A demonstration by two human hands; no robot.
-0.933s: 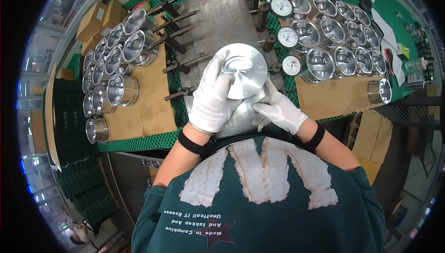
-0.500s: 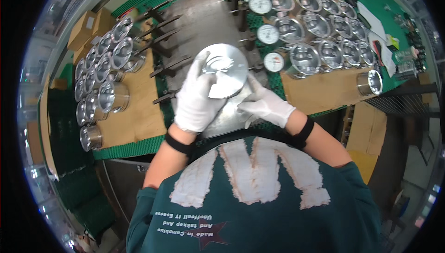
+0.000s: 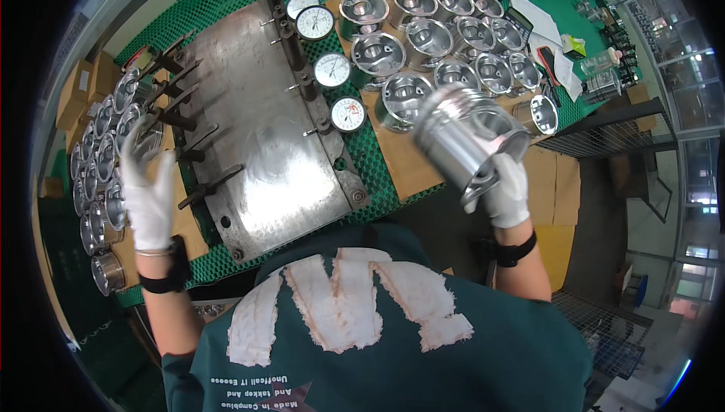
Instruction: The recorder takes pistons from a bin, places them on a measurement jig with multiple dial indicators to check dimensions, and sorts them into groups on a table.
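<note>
A shiny metal piston (image 3: 455, 144), tilted and a little blurred, is gripped at its lower open end by my right hand (image 3: 504, 193) in a white glove. It hangs over the near edge of the brown cardboard, by the right group of pistons (image 3: 408, 101). My left hand (image 3: 151, 193), also gloved, is raised with its fingers apart and holds nothing. It is nearest to the left group of pistons (image 3: 108, 272), which stand on cardboard. Between my hands lies a bare steel plate (image 3: 272, 163).
Along the plate's right side stand several dial gauges (image 3: 331, 70) on posts. Dark metal bars (image 3: 211, 185) jut over its left side. A lone piston (image 3: 536, 114) lies at the cardboard's right end. A wire rack (image 3: 604, 125) borders the table there.
Both hands were at the piston over the plate. My right hand has carried it to the right; my left hand has let go and moved left. The view has shifted rightward.
</note>
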